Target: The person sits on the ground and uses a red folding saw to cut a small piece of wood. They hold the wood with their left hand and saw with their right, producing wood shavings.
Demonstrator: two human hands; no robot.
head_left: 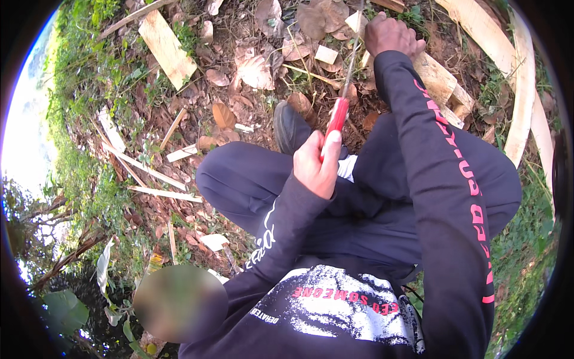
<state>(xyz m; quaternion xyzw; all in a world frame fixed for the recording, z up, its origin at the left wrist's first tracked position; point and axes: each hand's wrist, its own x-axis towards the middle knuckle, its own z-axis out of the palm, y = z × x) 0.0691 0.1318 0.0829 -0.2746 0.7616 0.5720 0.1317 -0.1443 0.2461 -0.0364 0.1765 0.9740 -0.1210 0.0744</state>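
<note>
My left hand (317, 161) is wrapped round the red handle of a long-bladed tool (336, 122). Its thin metal blade runs up and away from me, seen nearly edge-on, so I cannot tell a saw from a knife. At the top of the view, just right of the blade, my right hand (391, 37) is closed with its knuckles up over a thick piece of pale wood (434, 78). The fingertips are hidden. A small pale wood bit (356, 23) shows between that hand and the blade.
My bent legs (257, 179) and a dark shoe (291, 127) are close below the blade. Long curved boards (521, 90) lie on the right. A flat plank (167, 49), a small block (326, 54) and several wood strips (146, 168) are among dry leaves on the left.
</note>
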